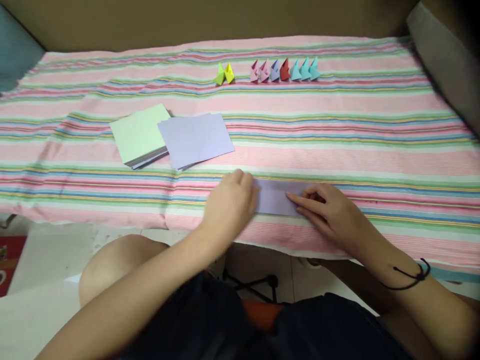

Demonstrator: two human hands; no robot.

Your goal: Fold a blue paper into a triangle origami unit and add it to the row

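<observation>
A strip of light purple paper (275,197), apparently folded, lies flat near the table's front edge. My left hand (230,202) is closed at the paper's left end, its fingers curled over the edge; the fingertips are partly hidden. My right hand (333,210) rests on the paper's right part, with the index finger and thumb stretched out and apart on its surface. Just beyond my left hand lies a small stack of purple sheets (197,137). It overlaps a thicker stack topped by a light green sheet (140,132).
Toward the back stand two yellow-green folded paper pieces (224,74). Right of them runs a row of several folded pieces (285,70) in pink, purple, red and light blue. A striped cloth (375,110) covers the table. A grey cushion-like block (442,60) borders the right side.
</observation>
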